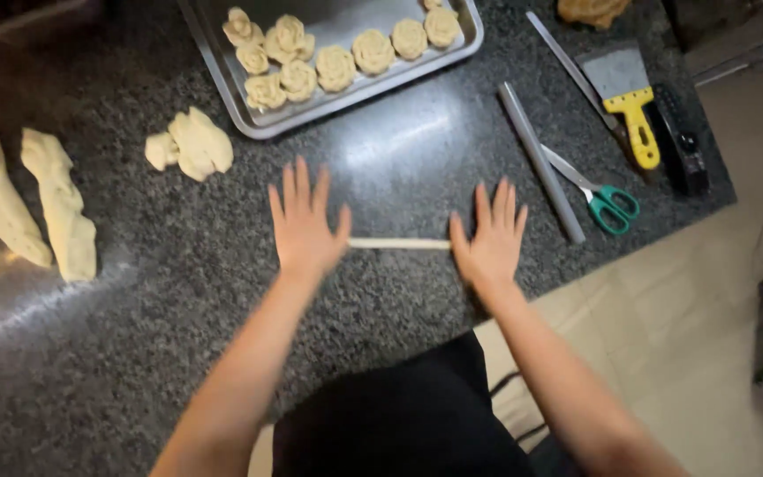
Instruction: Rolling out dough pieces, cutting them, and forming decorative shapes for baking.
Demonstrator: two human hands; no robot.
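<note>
On dark counter (399, 159), both hands (304, 221) flat, seemingly pressing dough rope (399, 243)

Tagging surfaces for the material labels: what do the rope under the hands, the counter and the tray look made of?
Rope: soft pale dough, matte, matching nearby lumps. Counter: polished speckled dark stone, likely granite; glossy reflections. Tray: bare metal, brushed silver sheen, probably aluminium or steel.
</note>
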